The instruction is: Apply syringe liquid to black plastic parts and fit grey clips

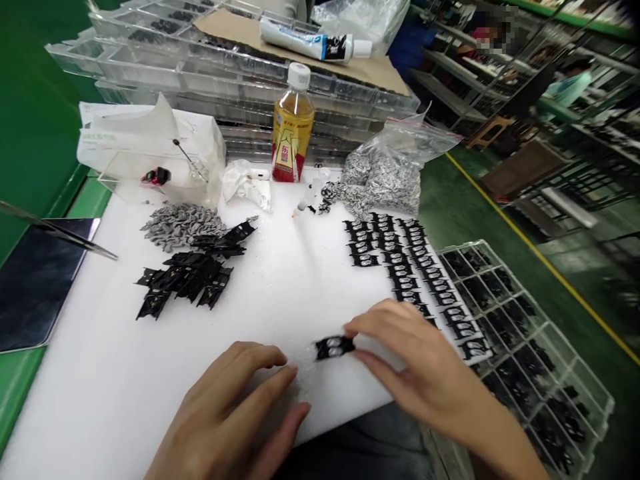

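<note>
Between thumb and forefinger, my right hand (407,360) pinches one end of a small flat black plastic part (333,347), which has two light oval pieces on it. My left hand (240,407) is just left of it, fingers apart and holding nothing. To the right, several like black parts (403,273) lie in rows on the white board (295,280). A heap of loose black parts (187,277) lies at left, beside a pile of small grey pieces (183,225).
A drink bottle (293,127) stands at the back near a bag of small metal pieces (387,177). Stacked clear trays (240,87) rise behind, with a glue tube (310,41) on cardboard. Tweezers (60,230) jut in at left. A compartment tray (530,347) sits at lower right.
</note>
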`<action>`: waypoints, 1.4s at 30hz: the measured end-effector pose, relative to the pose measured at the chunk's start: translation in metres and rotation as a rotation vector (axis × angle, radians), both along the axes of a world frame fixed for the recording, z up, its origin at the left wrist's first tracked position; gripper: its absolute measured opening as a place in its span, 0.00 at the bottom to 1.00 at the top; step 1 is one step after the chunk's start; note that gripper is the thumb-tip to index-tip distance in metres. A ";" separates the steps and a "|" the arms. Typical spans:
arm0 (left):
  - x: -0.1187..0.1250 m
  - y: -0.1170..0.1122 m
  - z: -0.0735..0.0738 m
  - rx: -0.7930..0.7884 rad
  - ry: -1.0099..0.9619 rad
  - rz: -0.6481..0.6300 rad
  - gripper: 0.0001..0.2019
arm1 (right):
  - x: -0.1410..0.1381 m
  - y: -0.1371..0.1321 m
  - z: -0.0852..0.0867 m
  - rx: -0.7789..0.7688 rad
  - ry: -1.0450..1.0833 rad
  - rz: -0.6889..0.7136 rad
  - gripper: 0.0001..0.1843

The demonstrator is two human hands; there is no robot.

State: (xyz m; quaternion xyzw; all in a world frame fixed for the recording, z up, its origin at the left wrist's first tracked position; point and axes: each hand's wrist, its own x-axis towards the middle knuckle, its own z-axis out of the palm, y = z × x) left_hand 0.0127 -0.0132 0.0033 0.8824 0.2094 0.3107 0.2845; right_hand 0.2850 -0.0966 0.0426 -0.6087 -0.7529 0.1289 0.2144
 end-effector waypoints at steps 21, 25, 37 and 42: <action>0.003 -0.002 0.003 0.017 -0.017 0.030 0.10 | 0.067 0.031 -0.013 0.123 -0.264 -0.258 0.13; -0.007 0.010 0.004 0.237 0.060 0.193 0.13 | 0.058 0.051 0.010 0.167 -0.151 -0.250 0.12; -0.034 0.053 0.003 0.572 0.235 0.485 0.06 | 0.006 0.186 0.031 0.121 0.186 -0.166 0.14; -0.033 0.039 0.012 0.589 0.139 0.280 0.12 | 0.011 0.103 0.055 0.297 0.307 -0.271 0.07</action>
